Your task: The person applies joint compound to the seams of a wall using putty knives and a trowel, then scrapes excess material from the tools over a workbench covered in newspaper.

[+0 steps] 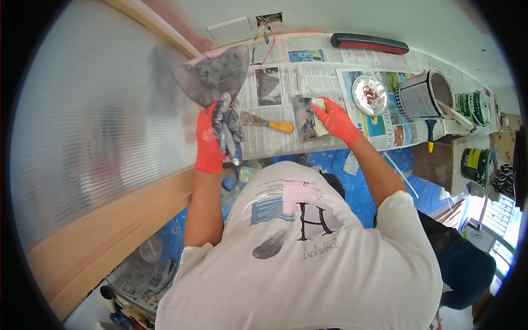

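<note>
I took the spread newspaper (275, 137) as my landmark. The largest thing, a ribbed translucent door panel (93, 121) in a wooden frame, stood to its left. Over the newspaper's left edge, my left hand (212, 137), in an orange glove, was clenched around a grey rag and the handle of a wide filler-caked trowel blade (214, 74). I judged that blade stiff, light and thin-edged, best gripped at the handle, its caked face likely gritty rather than slick. At the newspaper's middle, my right hand (335, 121), gloved likewise, pinched a small flat scraper (309, 118) smeared with filler; it looked light and rigid. Between the hands lay a yellow-handled putty knife (269, 123). On the right part of the newspaper stood an open tin (423, 93) and its lid (370, 94)
</note>
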`<action>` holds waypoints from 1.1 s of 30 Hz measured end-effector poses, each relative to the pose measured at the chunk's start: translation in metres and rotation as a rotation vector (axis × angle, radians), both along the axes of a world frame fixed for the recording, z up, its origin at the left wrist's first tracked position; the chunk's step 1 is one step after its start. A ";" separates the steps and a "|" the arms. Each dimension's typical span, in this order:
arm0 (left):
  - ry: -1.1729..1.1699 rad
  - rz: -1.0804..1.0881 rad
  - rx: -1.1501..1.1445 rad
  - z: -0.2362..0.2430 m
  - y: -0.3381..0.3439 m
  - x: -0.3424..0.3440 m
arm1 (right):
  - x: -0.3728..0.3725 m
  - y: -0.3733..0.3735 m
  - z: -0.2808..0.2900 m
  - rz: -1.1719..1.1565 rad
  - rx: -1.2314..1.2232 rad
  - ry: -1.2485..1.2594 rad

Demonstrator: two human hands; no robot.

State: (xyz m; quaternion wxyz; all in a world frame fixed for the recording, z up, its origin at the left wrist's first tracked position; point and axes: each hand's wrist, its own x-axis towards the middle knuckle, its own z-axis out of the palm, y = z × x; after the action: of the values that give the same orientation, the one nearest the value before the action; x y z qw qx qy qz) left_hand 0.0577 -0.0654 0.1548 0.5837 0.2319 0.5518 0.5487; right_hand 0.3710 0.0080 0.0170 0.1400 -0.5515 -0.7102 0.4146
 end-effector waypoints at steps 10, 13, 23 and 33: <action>-0.053 0.095 0.111 -0.057 -0.029 0.005 | -0.115 -0.059 0.019 0.395 0.588 -0.166; 0.277 0.177 0.249 -0.061 -0.030 0.008 | -0.124 -0.038 0.009 0.467 0.479 -0.263; 0.709 0.138 0.105 -0.184 -0.075 0.013 | 0.026 0.079 0.019 -0.042 0.279 0.097; 0.874 0.300 0.121 -0.200 -0.060 0.028 | -0.052 0.179 0.004 0.185 0.452 -0.093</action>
State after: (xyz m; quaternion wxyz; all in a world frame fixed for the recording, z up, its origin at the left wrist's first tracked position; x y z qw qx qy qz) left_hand 0.0862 -0.1258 -0.0453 0.1961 0.3926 0.7405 0.5090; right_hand 0.3190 0.1873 0.0208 0.1884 -0.4576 -0.8379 0.2305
